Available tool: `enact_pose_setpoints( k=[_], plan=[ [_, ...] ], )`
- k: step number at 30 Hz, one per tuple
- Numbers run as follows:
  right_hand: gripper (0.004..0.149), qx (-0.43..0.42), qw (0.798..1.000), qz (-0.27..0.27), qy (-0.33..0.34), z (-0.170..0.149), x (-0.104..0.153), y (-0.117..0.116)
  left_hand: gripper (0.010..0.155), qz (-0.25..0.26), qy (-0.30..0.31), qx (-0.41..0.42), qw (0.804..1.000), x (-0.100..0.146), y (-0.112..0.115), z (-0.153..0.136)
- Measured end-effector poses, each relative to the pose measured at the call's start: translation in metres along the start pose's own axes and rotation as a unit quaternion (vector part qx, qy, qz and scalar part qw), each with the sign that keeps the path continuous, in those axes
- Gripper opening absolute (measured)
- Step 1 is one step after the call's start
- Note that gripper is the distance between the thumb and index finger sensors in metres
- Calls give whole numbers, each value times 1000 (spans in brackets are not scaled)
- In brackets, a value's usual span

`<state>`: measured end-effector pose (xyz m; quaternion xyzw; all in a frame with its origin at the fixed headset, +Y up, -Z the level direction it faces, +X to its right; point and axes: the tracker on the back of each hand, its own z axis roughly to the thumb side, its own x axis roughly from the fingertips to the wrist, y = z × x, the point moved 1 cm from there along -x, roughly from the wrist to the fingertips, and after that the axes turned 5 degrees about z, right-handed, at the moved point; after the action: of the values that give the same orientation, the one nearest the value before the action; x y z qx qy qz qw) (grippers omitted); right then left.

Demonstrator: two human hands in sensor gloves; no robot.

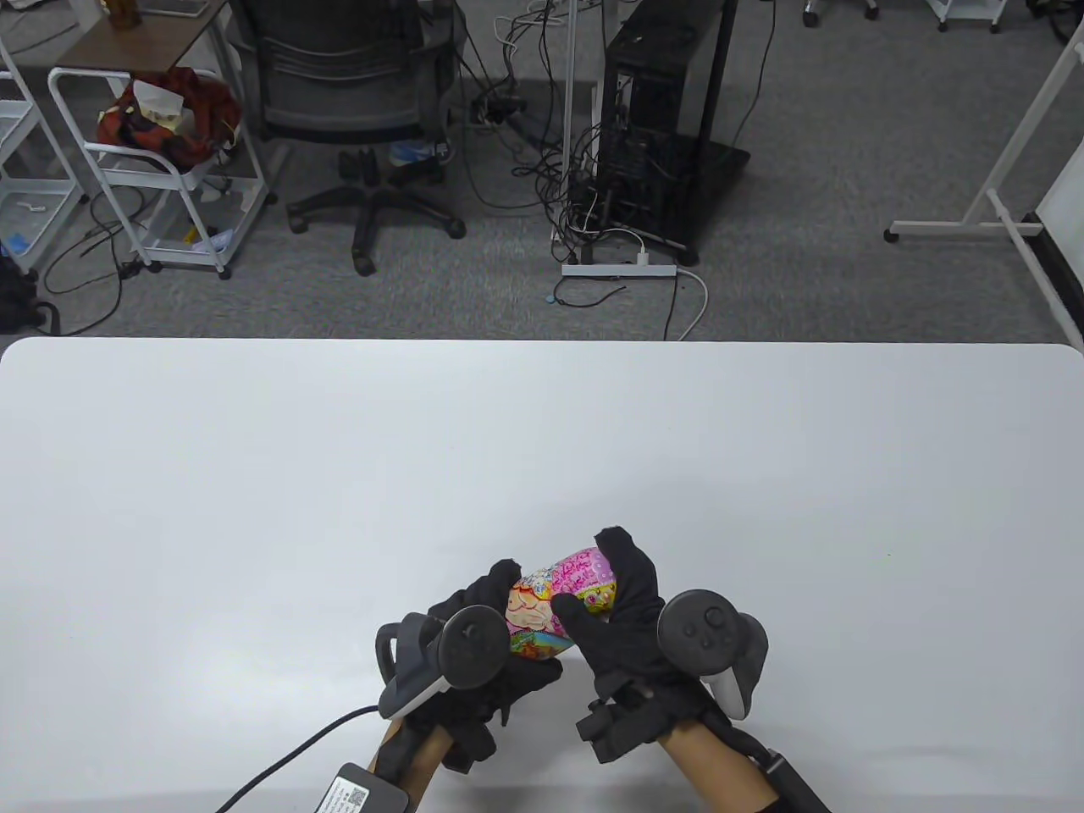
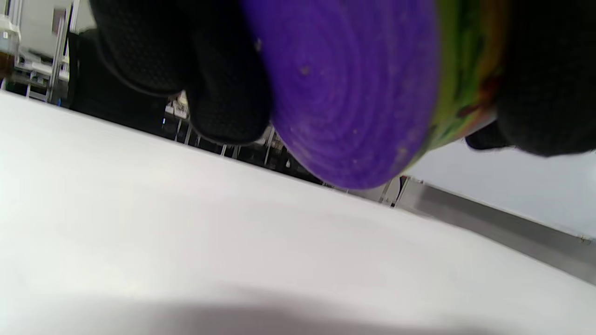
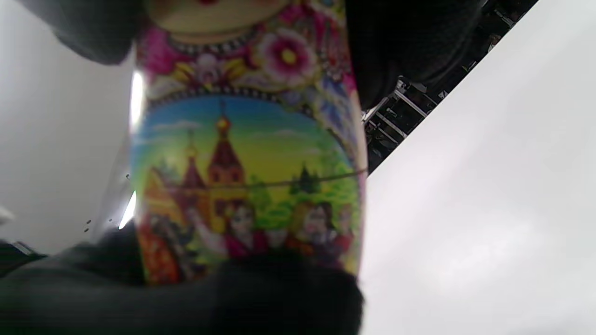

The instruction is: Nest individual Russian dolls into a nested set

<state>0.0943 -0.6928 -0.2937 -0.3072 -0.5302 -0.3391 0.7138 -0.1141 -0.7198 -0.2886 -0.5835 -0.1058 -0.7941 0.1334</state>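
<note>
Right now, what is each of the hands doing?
Left hand: grips the lower end of the painted doll.
Right hand: grips the doll's upper end.

Russian doll [image 1: 559, 605]: pink floral top, painted church scene w/ figures on belly, purple flat base. Closed, seam visible. Lying tilted, lower centre of frame, off desk.

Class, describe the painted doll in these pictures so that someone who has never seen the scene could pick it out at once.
Start at the white table and go to its near edge, where two black-gloved hands meet. The left hand and right hand grip the doll between them, lying on its side. It is the only colourful thing there: pink flowers, a painted scene with red-roofed towers, and a purple base.
</note>
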Motion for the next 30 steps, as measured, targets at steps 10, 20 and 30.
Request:
enact_pose_setpoints(
  k=[10,20,30],
  plan=[
    [81,215,971,-12,-99,12,-80,-13,109,-25,-57,-45,997,-8,7,-36],
    [80,349,920,-9,-176,9,-123,-42,107,7,-65,-93,993,-10,3,-40],
    [80,375,910,-39,-175,3,-119,-56,107,7,-53,-95,994,-10,-2,-32]
  ],
)
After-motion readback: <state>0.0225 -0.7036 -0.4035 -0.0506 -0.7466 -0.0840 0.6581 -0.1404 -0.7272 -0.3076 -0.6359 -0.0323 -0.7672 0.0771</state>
